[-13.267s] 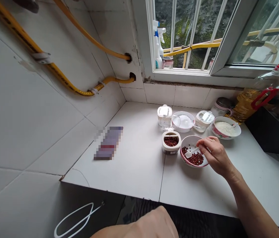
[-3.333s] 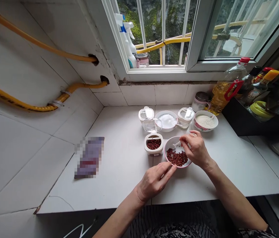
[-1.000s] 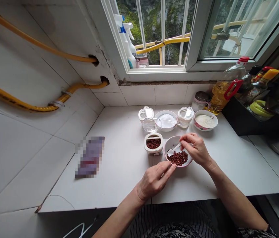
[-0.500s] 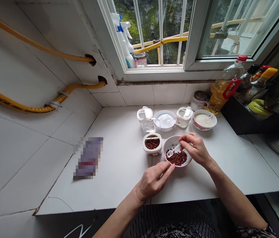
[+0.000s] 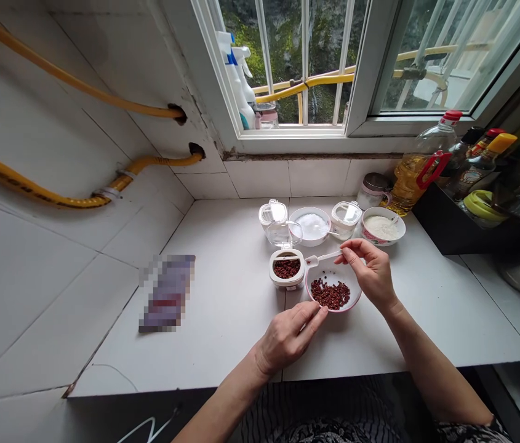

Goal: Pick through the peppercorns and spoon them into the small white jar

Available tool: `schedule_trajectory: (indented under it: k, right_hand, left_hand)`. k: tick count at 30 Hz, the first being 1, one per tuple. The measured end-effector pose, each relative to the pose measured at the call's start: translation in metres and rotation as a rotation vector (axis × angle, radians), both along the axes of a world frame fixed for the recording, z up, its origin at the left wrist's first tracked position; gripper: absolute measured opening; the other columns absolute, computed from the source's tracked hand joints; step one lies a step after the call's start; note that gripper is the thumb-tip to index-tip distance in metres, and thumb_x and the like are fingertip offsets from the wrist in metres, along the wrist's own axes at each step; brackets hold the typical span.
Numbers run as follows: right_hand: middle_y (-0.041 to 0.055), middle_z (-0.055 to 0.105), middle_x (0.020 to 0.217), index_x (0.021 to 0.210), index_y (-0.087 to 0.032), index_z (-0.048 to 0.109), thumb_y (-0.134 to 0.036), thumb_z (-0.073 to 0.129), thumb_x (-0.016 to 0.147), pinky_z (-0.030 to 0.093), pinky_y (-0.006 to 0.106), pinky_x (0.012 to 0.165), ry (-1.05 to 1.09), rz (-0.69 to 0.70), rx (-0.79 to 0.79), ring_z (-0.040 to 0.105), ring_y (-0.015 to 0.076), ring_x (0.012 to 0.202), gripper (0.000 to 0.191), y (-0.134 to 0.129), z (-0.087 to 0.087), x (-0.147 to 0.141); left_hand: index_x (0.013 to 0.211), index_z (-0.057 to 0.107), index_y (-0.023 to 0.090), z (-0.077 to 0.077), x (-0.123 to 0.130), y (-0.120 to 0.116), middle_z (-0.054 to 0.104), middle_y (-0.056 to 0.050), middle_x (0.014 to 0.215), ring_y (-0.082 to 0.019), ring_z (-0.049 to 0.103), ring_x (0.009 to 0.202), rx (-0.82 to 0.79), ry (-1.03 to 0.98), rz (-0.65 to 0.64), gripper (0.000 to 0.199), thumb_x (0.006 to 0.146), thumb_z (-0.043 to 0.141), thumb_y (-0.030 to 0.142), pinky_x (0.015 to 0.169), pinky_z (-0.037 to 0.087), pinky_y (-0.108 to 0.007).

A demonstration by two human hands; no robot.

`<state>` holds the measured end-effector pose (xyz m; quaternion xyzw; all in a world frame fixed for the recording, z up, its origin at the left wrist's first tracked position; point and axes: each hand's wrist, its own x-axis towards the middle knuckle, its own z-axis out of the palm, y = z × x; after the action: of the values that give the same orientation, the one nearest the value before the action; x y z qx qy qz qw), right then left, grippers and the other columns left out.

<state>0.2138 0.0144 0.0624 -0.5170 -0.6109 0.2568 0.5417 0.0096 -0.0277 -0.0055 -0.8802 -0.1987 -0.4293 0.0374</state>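
A small white spoon (image 5: 324, 257) is pinched by its handle in my right hand (image 5: 371, 271). Its scoop end hangs over the gap between the jar and the bowl; what lies in it is too small to tell. My left hand (image 5: 290, 338) grips the near rim of a pink-rimmed white bowl (image 5: 355, 284) between thumb and fingers. Dark red peppercorns (image 5: 331, 294) lie in the bowl's bottom. Just left of it stands a seasoning jar (image 5: 286, 282), its clear lid flipped up and similar peppercorns inside.
Behind are a bowl of white grains (image 5: 310, 225), two lidded jars (image 5: 346, 216) and a flowered bowl of pale powder (image 5: 382, 227). An oil bottle (image 5: 410, 178) and a black box (image 5: 444, 224) of bottles stand right. A blurred purple packet (image 5: 167, 295) lies left.
My right hand has lifted the spoon up out of the peppercorns and to the left, toward the jar's edge. The left hand stays on the bowl's rim. The view has shifted slightly.
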Motion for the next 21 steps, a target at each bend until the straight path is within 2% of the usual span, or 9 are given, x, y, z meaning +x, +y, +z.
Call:
schedule_trajectory:
  k: [2,4,6,8,13,18,21]
  right_hand:
    - [0.0022,0.076,0.072,0.092,-0.022,0.065,-0.025,0.059,0.092,0.053,0.041,0.084,-0.094,-0.012,0.139,0.07,0.0208,0.074,0.006,-0.001,0.002,-0.009]
    - [0.0007,0.076,0.074,0.093,-0.024,0.064,-0.018,0.057,0.093,0.049,0.046,0.094,-0.227,0.039,0.294,0.069,0.0199,0.073,0.009,-0.002,0.002,-0.017]
    - [-0.001,0.077,0.075,0.093,-0.025,0.064,-0.014,0.054,0.094,0.047,0.047,0.098,-0.349,0.121,0.409,0.067,0.0177,0.066,0.015,-0.003,0.002,-0.021]
    - [-0.0014,0.077,0.077,0.093,-0.025,0.064,-0.013,0.053,0.093,0.047,0.047,0.097,-0.414,0.152,0.46,0.066,0.0169,0.063,0.017,-0.003,0.003,-0.018]
    - [-0.0013,0.073,0.069,0.09,-0.025,0.063,-0.015,0.055,0.092,0.046,0.045,0.093,-0.45,-0.003,0.394,0.066,0.0203,0.068,0.013,0.003,0.004,0.009]
    - [-0.002,0.068,0.062,0.083,-0.023,0.061,-0.012,0.049,0.092,0.042,0.043,0.092,-0.698,0.065,0.314,0.059,0.017,0.057,0.018,0.008,-0.009,0.022]
    - [-0.0015,0.068,0.065,0.084,-0.022,0.06,-0.01,0.046,0.092,0.042,0.042,0.094,-0.729,0.17,0.3,0.058,0.016,0.059,0.02,0.004,-0.011,0.016]
  left_hand:
    - [0.132,0.055,0.006,0.0,0.0,0.0,0.07,-0.015,0.103,-0.021,0.071,0.096,0.005,0.0,-0.002,0.038,0.096,0.045,0.001,0.078,0.063,-0.031]
    - [0.135,0.054,0.006,-0.001,0.0,0.0,0.07,-0.015,0.104,-0.021,0.072,0.098,0.006,0.004,0.001,0.04,0.096,0.045,0.002,0.079,0.063,-0.031]
    - [0.137,0.052,0.007,-0.002,-0.001,0.001,0.07,-0.015,0.105,-0.021,0.072,0.098,0.009,0.007,0.006,0.041,0.096,0.045,0.002,0.079,0.063,-0.031]
    - [0.136,0.052,0.007,-0.002,-0.001,0.001,0.07,-0.015,0.104,-0.021,0.072,0.097,0.014,0.009,0.009,0.041,0.096,0.045,0.002,0.079,0.063,-0.031]
    - [0.127,0.059,0.004,-0.002,-0.001,0.001,0.069,-0.015,0.104,-0.021,0.071,0.099,0.018,-0.004,0.001,0.035,0.094,0.048,-0.001,0.082,0.063,-0.031]
    - [0.128,0.058,0.007,0.0,-0.001,0.0,0.069,-0.013,0.105,-0.02,0.07,0.098,0.012,0.011,0.013,0.034,0.096,0.046,0.002,0.079,0.063,-0.03]
    - [0.127,0.059,0.007,0.0,-0.001,0.0,0.069,-0.014,0.105,-0.02,0.07,0.099,0.007,0.017,0.012,0.034,0.097,0.045,0.002,0.081,0.062,-0.03]
